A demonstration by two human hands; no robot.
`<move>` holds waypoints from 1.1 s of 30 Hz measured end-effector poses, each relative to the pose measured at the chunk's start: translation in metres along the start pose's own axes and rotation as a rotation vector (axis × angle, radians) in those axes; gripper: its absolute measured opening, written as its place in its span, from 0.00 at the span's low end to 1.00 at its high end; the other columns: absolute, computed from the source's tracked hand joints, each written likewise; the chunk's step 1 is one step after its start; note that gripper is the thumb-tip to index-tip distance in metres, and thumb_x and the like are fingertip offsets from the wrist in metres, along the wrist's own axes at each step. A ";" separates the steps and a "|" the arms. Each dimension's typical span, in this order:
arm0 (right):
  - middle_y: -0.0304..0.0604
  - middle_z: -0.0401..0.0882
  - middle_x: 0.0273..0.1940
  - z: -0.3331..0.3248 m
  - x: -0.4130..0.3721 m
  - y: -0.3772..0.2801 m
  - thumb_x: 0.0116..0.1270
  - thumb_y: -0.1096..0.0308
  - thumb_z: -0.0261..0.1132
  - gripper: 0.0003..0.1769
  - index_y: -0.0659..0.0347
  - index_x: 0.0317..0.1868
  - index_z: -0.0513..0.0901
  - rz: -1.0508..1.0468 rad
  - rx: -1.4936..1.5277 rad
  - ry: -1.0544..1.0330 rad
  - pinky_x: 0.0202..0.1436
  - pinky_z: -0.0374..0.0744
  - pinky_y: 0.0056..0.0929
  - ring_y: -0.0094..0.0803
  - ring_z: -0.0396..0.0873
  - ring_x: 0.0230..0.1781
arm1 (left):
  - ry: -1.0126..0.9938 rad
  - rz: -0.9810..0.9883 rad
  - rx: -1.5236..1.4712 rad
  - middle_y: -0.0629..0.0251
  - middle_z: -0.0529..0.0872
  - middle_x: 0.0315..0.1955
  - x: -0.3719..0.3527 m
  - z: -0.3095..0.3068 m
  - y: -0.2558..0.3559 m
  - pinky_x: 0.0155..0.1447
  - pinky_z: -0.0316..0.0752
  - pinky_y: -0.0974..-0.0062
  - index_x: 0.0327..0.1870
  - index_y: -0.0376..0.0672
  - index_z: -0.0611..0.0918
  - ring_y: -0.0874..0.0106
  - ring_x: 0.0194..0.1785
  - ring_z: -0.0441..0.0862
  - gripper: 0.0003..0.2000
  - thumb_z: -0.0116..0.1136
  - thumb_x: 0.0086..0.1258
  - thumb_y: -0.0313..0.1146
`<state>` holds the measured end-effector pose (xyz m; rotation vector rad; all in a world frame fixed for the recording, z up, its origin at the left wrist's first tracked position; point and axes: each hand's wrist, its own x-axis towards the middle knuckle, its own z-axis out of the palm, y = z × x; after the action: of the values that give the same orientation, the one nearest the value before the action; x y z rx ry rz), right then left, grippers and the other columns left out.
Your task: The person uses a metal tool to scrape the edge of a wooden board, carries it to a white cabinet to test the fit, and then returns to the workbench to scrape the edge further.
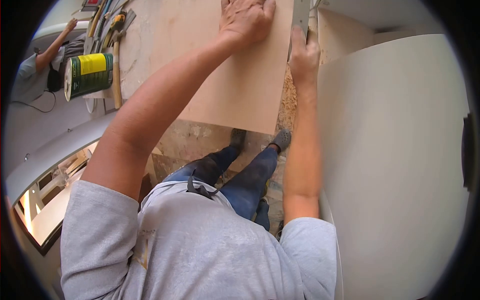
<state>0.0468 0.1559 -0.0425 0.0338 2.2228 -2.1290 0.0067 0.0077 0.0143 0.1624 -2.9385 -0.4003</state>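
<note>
A pale wooden board (pixel 245 85) lies flat in front of me, its near corner sticking out above the floor. My left hand (pixel 246 19) rests on top of the board, fingers pointing away; the fingertips are cut off by the top of the view. At the board's right edge, my right hand (pixel 304 52) is closed round a grey metal tool (pixel 300 17), with the index finger stretched along it. The tool's far end is out of view. Wood shavings (pixel 288 100) lie below the right edge, beside my right wrist.
A green and yellow can (pixel 89 75), a hammer (pixel 117 75) and a yellow-black tool (pixel 118 21) are at the left. A large pale curved panel (pixel 395 165) stands at the right. Another person (pixel 42 65) is at the upper left. My shoes (pixel 282 139) show below.
</note>
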 end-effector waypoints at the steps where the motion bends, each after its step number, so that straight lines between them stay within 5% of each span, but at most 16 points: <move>1: 0.58 0.86 0.40 -0.004 -0.024 0.004 0.81 0.51 0.59 0.25 0.72 0.50 0.79 -0.053 -0.110 0.029 0.45 0.81 0.44 0.48 0.84 0.39 | 0.001 0.002 0.004 0.41 0.63 0.78 -0.001 0.002 -0.002 0.82 0.54 0.47 0.78 0.47 0.69 0.44 0.81 0.59 0.29 0.43 0.81 0.49; 2: 0.60 0.86 0.44 -0.010 -0.066 -0.005 0.82 0.55 0.58 0.24 0.74 0.54 0.79 0.040 -0.098 -0.007 0.51 0.80 0.44 0.49 0.84 0.44 | 0.004 -0.001 0.006 0.41 0.63 0.78 0.001 0.005 -0.006 0.82 0.54 0.47 0.78 0.47 0.69 0.44 0.81 0.59 0.29 0.43 0.81 0.49; 4: 0.54 0.84 0.42 -0.017 -0.162 0.015 0.83 0.56 0.56 0.24 0.73 0.59 0.76 0.015 -0.097 0.062 0.47 0.81 0.38 0.42 0.83 0.40 | 0.015 0.020 0.023 0.41 0.63 0.79 -0.001 0.008 -0.007 0.82 0.54 0.48 0.79 0.47 0.69 0.44 0.81 0.59 0.29 0.43 0.81 0.49; 7: 0.43 0.82 0.34 -0.037 -0.262 -0.004 0.85 0.56 0.54 0.23 0.70 0.62 0.74 0.391 0.134 -0.026 0.36 0.80 0.25 0.27 0.79 0.30 | -0.013 -0.004 0.001 0.41 0.62 0.79 -0.002 -0.003 0.001 0.82 0.53 0.48 0.79 0.47 0.68 0.45 0.82 0.58 0.29 0.43 0.81 0.49; 11: 0.34 0.74 0.26 -0.062 -0.235 -0.013 0.85 0.54 0.54 0.16 0.60 0.48 0.72 0.328 0.245 0.160 0.24 0.71 0.21 0.19 0.71 0.23 | 0.008 0.007 -0.018 0.42 0.62 0.79 -0.005 -0.004 0.003 0.82 0.53 0.49 0.79 0.47 0.68 0.45 0.82 0.58 0.29 0.43 0.81 0.49; 14: 0.35 0.73 0.29 -0.066 -0.223 0.011 0.85 0.50 0.54 0.20 0.61 0.56 0.73 0.338 0.213 0.077 0.24 0.73 0.18 0.20 0.73 0.25 | -0.032 -0.008 -0.018 0.42 0.63 0.79 -0.006 -0.005 0.001 0.82 0.54 0.49 0.79 0.47 0.68 0.46 0.82 0.57 0.29 0.43 0.81 0.49; 15: 0.35 0.75 0.27 -0.053 -0.212 -0.003 0.84 0.54 0.54 0.17 0.61 0.44 0.75 0.355 0.295 0.116 0.25 0.71 0.20 0.19 0.72 0.23 | -0.015 -0.008 -0.009 0.42 0.63 0.79 -0.006 -0.001 -0.001 0.82 0.54 0.49 0.79 0.47 0.69 0.46 0.82 0.58 0.29 0.43 0.81 0.49; 17: 0.40 0.78 0.29 -0.043 -0.186 0.000 0.84 0.51 0.54 0.21 0.63 0.42 0.76 0.294 0.121 0.025 0.29 0.75 0.27 0.25 0.76 0.26 | 0.003 -0.020 0.000 0.42 0.64 0.78 -0.006 0.000 0.000 0.82 0.55 0.49 0.79 0.47 0.69 0.46 0.82 0.58 0.29 0.43 0.81 0.49; 19: 0.49 0.82 0.32 -0.026 -0.142 0.021 0.82 0.48 0.56 0.25 0.67 0.44 0.77 -0.031 -0.112 0.074 0.35 0.79 0.37 0.36 0.81 0.31 | 0.003 0.022 -0.002 0.42 0.65 0.77 -0.004 -0.005 0.000 0.81 0.57 0.48 0.78 0.47 0.70 0.45 0.80 0.61 0.28 0.43 0.81 0.49; 21: 0.57 0.83 0.34 -0.019 -0.099 0.007 0.81 0.47 0.57 0.28 0.70 0.46 0.78 -0.036 -0.142 0.030 0.41 0.80 0.45 0.46 0.82 0.35 | 0.029 0.013 0.005 0.41 0.66 0.77 -0.007 0.000 -0.001 0.80 0.58 0.48 0.77 0.46 0.70 0.45 0.79 0.62 0.28 0.43 0.81 0.48; 24: 0.58 0.82 0.34 -0.012 -0.059 -0.007 0.81 0.47 0.57 0.28 0.72 0.47 0.78 0.029 -0.049 -0.012 0.41 0.79 0.45 0.48 0.82 0.34 | 0.052 0.019 0.013 0.41 0.67 0.76 -0.001 0.001 -0.001 0.79 0.59 0.48 0.76 0.46 0.71 0.45 0.78 0.64 0.27 0.44 0.81 0.48; 28: 0.59 0.83 0.38 -0.019 -0.150 0.001 0.82 0.51 0.57 0.26 0.73 0.47 0.77 -0.070 -0.215 0.079 0.42 0.80 0.43 0.46 0.82 0.34 | -0.034 -0.001 0.015 0.42 0.65 0.77 -0.004 -0.005 0.001 0.79 0.59 0.48 0.77 0.47 0.71 0.44 0.78 0.63 0.27 0.44 0.81 0.48; 31: 0.47 0.79 0.31 -0.040 -0.245 -0.015 0.83 0.53 0.55 0.23 0.70 0.51 0.75 0.285 -0.024 -0.076 0.29 0.77 0.30 0.28 0.78 0.25 | 0.025 0.008 0.030 0.41 0.64 0.77 -0.002 0.003 -0.003 0.80 0.57 0.48 0.77 0.47 0.70 0.44 0.79 0.62 0.28 0.43 0.81 0.48; 33: 0.44 0.79 0.30 -0.049 -0.266 -0.009 0.84 0.52 0.55 0.22 0.68 0.51 0.74 0.317 0.103 -0.023 0.27 0.75 0.27 0.26 0.76 0.23 | 0.052 0.037 0.024 0.41 0.64 0.77 -0.008 0.013 -0.008 0.81 0.57 0.49 0.77 0.47 0.70 0.44 0.80 0.61 0.28 0.44 0.81 0.48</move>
<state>0.3101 0.2122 -0.0151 0.3403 1.9383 -2.0529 0.0127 0.0048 -0.0013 0.1193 -2.8914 -0.3496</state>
